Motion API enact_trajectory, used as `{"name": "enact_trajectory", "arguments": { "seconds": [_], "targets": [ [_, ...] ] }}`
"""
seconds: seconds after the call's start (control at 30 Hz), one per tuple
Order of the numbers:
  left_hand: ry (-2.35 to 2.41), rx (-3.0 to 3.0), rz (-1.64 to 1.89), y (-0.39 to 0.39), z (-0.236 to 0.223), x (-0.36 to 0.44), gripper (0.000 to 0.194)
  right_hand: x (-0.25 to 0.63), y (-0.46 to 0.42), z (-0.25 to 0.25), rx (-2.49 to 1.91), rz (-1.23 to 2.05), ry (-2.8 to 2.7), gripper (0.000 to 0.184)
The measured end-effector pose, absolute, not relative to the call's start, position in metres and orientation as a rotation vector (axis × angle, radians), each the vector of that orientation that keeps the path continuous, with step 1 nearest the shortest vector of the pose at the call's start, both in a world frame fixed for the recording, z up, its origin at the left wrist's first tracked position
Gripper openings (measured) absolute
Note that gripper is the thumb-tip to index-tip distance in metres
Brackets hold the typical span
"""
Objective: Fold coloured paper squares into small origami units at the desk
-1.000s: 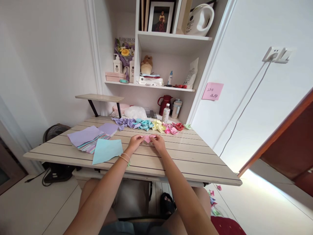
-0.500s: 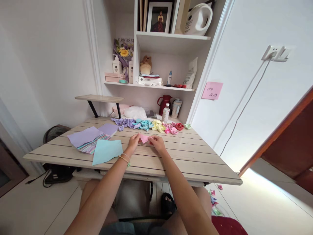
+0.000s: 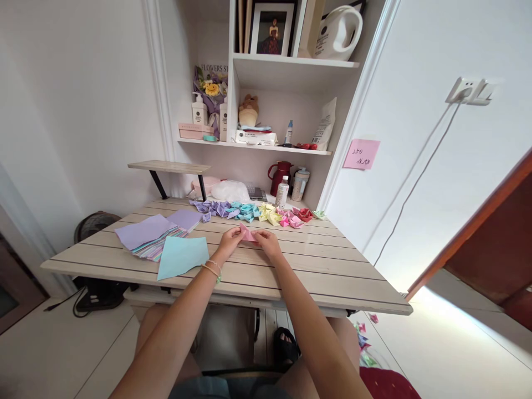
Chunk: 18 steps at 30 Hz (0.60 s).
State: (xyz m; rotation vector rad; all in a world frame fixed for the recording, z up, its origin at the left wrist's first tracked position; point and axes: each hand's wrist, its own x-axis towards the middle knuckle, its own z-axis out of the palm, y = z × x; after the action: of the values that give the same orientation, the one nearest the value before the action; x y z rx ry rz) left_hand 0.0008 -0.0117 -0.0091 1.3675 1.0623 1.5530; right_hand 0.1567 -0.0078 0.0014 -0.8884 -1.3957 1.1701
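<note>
A small piece of folded pink paper (image 3: 248, 234) is held between my two hands, just above the middle of the desk. My left hand (image 3: 230, 243) pinches its left side, with a point of the paper sticking up by the fingertips. On the other side, my right hand (image 3: 267, 243) grips the right edge between thumb and fingers. Behind the hands lies a row of folded paper pieces: purple (image 3: 211, 208), blue (image 3: 246, 211), yellow (image 3: 270, 214), pink (image 3: 296, 221) and red (image 3: 305, 214).
Left of my hands, a light blue sheet (image 3: 183, 257) lies beside a stack of coloured paper (image 3: 145, 233). A small raised shelf (image 3: 168, 166) stands at the back left. A bottle (image 3: 282, 192), a red jug (image 3: 281, 176) and a tumbler (image 3: 300, 184) stand behind the row.
The pink paper has changed shape: a flat, downward-pointing piece before, it now has a point standing up at the left. My left fingers have shifted slightly along it.
</note>
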Motion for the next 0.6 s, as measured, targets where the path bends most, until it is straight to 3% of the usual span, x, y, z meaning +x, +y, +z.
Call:
{"name": "enact_trajectory", "arguments": {
  "seconds": [0.37, 0.6],
  "targets": [
    [1.139, 1.481, 1.473, -0.0185, -0.0039, 0.0027, 0.038, 0.1568, -0.0101, 0.0004, -0.888, 0.980, -1.550, 0.025],
    [1.368, 1.616, 1.562, -0.0156, -0.0064, 0.0004, 0.028, 0.1571, -0.0050, -0.0043, -0.896, 0.816, -1.658, 0.022]
  ]
}}
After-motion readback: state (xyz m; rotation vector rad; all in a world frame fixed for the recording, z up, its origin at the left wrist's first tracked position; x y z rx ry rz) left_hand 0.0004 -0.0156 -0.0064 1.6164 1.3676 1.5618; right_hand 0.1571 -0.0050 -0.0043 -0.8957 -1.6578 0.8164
